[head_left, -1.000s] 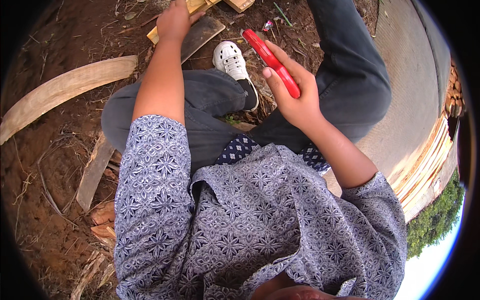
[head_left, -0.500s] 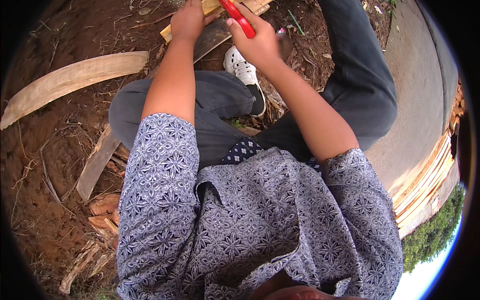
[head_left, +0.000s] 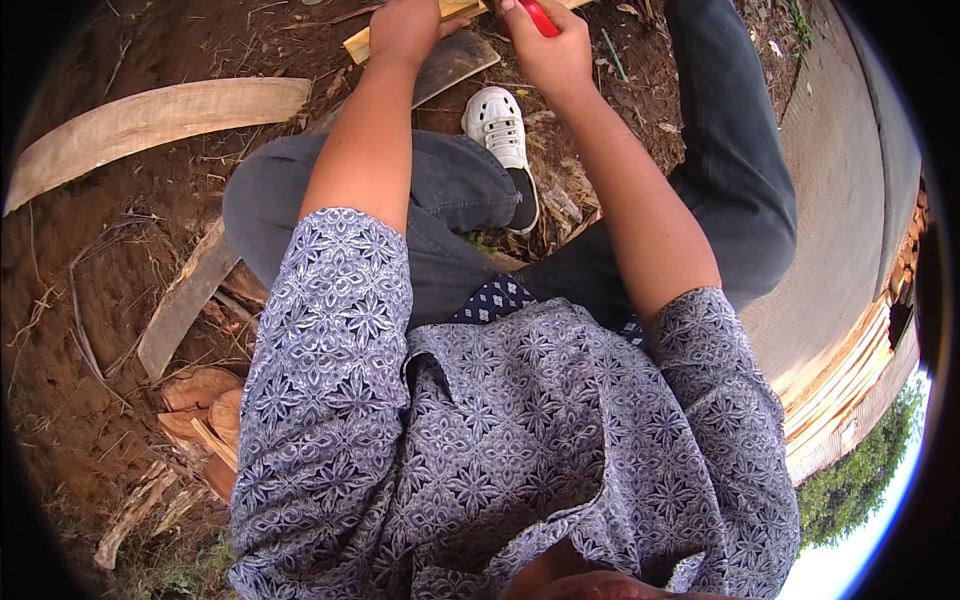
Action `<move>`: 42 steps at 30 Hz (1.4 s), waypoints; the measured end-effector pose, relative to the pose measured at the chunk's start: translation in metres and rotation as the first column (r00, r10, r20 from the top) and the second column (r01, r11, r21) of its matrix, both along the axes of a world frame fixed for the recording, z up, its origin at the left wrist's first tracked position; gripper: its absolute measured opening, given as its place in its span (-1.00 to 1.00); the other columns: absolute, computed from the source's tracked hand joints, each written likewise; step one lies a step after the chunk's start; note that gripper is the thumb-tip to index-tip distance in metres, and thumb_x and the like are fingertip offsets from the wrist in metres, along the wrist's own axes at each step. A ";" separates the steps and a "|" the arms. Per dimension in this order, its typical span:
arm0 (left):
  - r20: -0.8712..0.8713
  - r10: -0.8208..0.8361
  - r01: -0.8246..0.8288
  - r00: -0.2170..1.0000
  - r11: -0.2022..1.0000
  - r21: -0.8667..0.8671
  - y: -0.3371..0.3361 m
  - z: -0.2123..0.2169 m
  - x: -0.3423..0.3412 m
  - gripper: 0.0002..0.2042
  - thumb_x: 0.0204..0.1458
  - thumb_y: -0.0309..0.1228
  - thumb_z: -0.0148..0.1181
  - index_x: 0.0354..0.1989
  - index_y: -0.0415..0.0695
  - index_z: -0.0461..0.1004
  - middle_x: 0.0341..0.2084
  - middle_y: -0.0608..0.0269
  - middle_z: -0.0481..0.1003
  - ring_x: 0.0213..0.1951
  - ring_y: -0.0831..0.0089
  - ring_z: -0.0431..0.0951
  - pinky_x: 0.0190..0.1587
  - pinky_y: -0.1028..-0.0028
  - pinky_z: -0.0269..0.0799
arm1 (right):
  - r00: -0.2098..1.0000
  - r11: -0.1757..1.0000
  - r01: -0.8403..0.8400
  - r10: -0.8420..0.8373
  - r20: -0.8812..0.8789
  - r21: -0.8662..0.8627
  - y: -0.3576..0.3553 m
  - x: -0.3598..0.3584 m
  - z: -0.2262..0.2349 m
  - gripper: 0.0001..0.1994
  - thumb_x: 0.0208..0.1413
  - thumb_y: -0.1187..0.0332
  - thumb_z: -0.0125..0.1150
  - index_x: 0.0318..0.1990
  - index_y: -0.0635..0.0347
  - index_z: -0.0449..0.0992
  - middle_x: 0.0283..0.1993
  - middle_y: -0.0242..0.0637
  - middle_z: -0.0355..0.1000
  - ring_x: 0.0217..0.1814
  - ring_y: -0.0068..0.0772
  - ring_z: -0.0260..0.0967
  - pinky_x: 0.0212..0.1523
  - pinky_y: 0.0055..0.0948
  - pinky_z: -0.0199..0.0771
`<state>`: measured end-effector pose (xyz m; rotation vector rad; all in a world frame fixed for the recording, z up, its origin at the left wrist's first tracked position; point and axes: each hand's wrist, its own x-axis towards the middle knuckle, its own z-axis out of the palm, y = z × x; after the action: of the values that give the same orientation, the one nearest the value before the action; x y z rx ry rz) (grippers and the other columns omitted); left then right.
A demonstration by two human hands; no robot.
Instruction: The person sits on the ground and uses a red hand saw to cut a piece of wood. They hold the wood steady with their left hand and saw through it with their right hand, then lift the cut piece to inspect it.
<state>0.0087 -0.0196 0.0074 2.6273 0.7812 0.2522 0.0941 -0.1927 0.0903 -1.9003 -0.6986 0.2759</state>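
At the top edge, my left hand (head_left: 405, 32) is closed over a pale yellow wooden board (head_left: 358, 44), its thumb stretched to the right. The fingertips are cut off by the edge of the picture. My right hand (head_left: 552, 55) grips the red handle (head_left: 541, 17) of a tool, right of the left hand and above the same board. The working end of this tool lies out of sight, so its kind cannot be told. Beneath the yellow board, a darker weathered board (head_left: 458, 66) lies slanted toward my bent left leg.
A long pale plank (head_left: 160, 125) lies on the soil at left. Another board (head_left: 185, 295) rests beside my left knee, near wood chunks (head_left: 205, 390). My white shoe (head_left: 497, 125) is between the hands. On the right are a grey sheet (head_left: 830, 190) and stacked wood strips (head_left: 840, 375).
Both hands now sit higher in the picture. My right hand has gone forward and to the right with the red handle, and less of that handle shows. The view has shifted slightly.
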 end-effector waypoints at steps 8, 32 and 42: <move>0.012 0.008 -0.009 1.000 0.998 0.059 0.005 -0.009 -0.015 -0.45 -0.10 -0.05 0.53 -0.14 -0.24 0.48 -0.19 -0.13 0.59 -0.13 -0.10 0.63 -0.09 0.06 0.56 | 0.967 0.986 -0.087 0.050 -0.249 -0.139 -0.066 -0.057 0.054 -0.49 0.28 0.27 0.31 0.33 0.28 0.46 -0.08 -0.17 0.64 -0.14 -0.62 0.50 -0.05 -0.51 0.50; -0.037 0.016 -0.015 0.999 1.000 0.026 -0.002 0.012 -0.012 -0.47 -0.09 -0.06 0.53 -0.16 -0.22 0.47 -0.18 -0.15 0.58 -0.12 -0.10 0.62 -0.07 0.06 0.53 | 0.983 0.985 -0.112 0.090 -0.159 -0.133 -0.125 -0.092 0.078 -0.48 0.30 0.36 0.25 0.39 0.27 0.38 0.12 -0.03 0.59 0.08 -0.47 0.53 0.10 -0.45 0.49; 0.009 -0.013 0.012 1.000 0.994 0.110 0.011 -0.011 -0.003 -0.49 -0.08 -0.10 0.51 -0.14 -0.22 0.46 -0.21 -0.12 0.60 -0.16 -0.11 0.62 -0.08 0.05 0.53 | 0.994 0.996 -0.063 0.057 -0.096 -0.066 -0.036 -0.076 0.013 -0.44 0.19 0.30 0.31 0.37 0.10 0.41 -0.29 0.00 0.62 -0.26 -0.11 0.66 -0.15 -0.29 0.59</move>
<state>0.0053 -0.0087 -0.0036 2.7313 0.7677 0.3125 0.0184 -0.2287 0.1035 -1.9201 -0.6914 0.4291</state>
